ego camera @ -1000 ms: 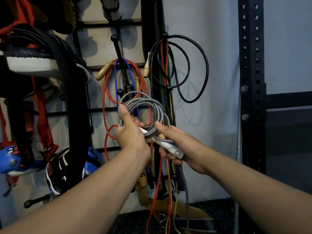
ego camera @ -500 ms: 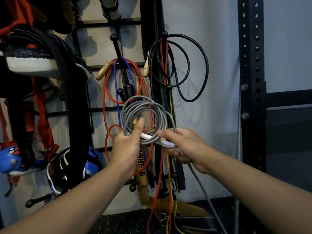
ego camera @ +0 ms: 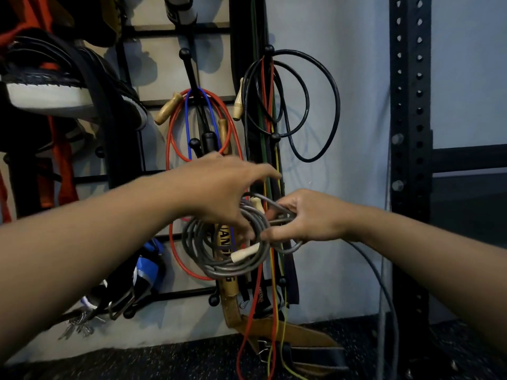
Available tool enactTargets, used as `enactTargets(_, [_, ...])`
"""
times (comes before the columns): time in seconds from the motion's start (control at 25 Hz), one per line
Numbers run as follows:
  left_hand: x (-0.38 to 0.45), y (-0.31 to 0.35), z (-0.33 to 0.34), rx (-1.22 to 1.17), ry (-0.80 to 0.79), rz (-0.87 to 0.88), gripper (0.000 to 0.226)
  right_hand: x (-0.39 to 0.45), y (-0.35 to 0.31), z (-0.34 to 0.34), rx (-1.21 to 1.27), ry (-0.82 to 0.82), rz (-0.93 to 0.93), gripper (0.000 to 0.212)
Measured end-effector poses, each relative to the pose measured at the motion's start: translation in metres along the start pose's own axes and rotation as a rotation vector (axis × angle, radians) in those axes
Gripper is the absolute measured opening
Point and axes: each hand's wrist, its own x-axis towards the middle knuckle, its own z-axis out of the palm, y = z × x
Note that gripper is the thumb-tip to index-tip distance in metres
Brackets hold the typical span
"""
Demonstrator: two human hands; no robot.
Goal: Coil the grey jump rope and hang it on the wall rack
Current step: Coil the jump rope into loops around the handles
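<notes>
The grey jump rope point(ego camera: 219, 267) is wound into a loose coil of several loops in front of the wall rack point(ego camera: 175, 31). One white handle point(ego camera: 244, 253) lies across the coil's lower right and another white handle tip point(ego camera: 256, 201) shows at its top. My right hand point(ego camera: 310, 218) is closed on the coil's right side, and a loose grey tail point(ego camera: 384, 297) drops from it toward the floor. My left hand point(ego camera: 219, 187) is blurred, palm down with fingers spread, over the coil's top. A free black rack peg point(ego camera: 194, 144) sits just above my left hand.
Red rope point(ego camera: 171, 149), blue rope point(ego camera: 188, 127) and wooden handles point(ego camera: 167, 108) hang on the pegs behind the coil. A black rope point(ego camera: 334, 105) and coloured bands hang to the right. A tan belt point(ego camera: 230, 297) dangles below. A black perforated steel upright point(ego camera: 408, 133) stands at the right.
The coil has dropped lower and tipped flatter. My left hand let go of the coil's left side and swept over its top. My right hand shifted to grip the coil's right side.
</notes>
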Motion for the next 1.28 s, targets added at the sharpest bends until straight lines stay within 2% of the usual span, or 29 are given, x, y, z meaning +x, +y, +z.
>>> enactTargets(0.08, [0.018,0.004,-0.006,-0.358,-0.289,-0.021,0.066,0.004,-0.007,-0.005,-0.042,-0.009,-0.021,0.019])
enactTargets(0.16, [0.026,-0.001,0.001,-0.662,-0.404,-0.056,0.031,0.005,-0.010,-0.011,-0.077,-0.008,-0.028,0.023])
enactTargets(0.24, [0.024,-0.007,0.011,-0.713,-0.391,-0.087,0.023,0.004,-0.009,-0.013,-0.091,-0.016,-0.027,0.033])
enactTargets(0.36, [0.018,-0.008,0.027,-0.795,-0.327,-0.136,0.031,0.001,-0.007,-0.016,0.009,0.048,0.057,0.050])
enactTargets(0.48, [0.013,-0.008,0.042,-0.893,-0.186,-0.143,0.037,-0.003,0.004,-0.022,0.321,0.134,0.094,0.045])
enactTargets(0.56, [0.008,-0.010,0.054,-0.983,-0.077,-0.162,0.035,-0.008,0.015,-0.025,0.506,0.177,0.097,0.048])
enactTargets(0.68, [0.000,-0.013,0.075,-1.150,0.116,-0.205,0.029,-0.013,0.027,-0.028,0.524,0.244,0.143,0.064])
enactTargets(0.84, [0.004,0.000,0.092,-1.716,0.425,-0.321,0.036,-0.011,0.033,-0.018,0.550,0.267,0.099,0.058])
enactTargets(0.92, [0.012,0.013,0.091,-1.877,0.570,-0.342,0.023,-0.006,0.030,-0.004,0.541,0.249,0.063,0.056])
enactTargets(1.0, [0.021,0.026,0.087,-1.943,0.699,-0.397,0.012,-0.002,0.024,0.010,0.507,0.258,0.069,0.055])
enactTargets(1.12, [0.027,0.039,0.082,-1.999,0.821,-0.504,0.016,0.003,0.014,0.022,0.563,0.342,0.040,0.042])
enactTargets(1.28, [0.025,0.040,0.085,-1.764,0.867,-0.528,0.029,0.004,0.008,0.024,0.583,0.403,-0.039,0.030])
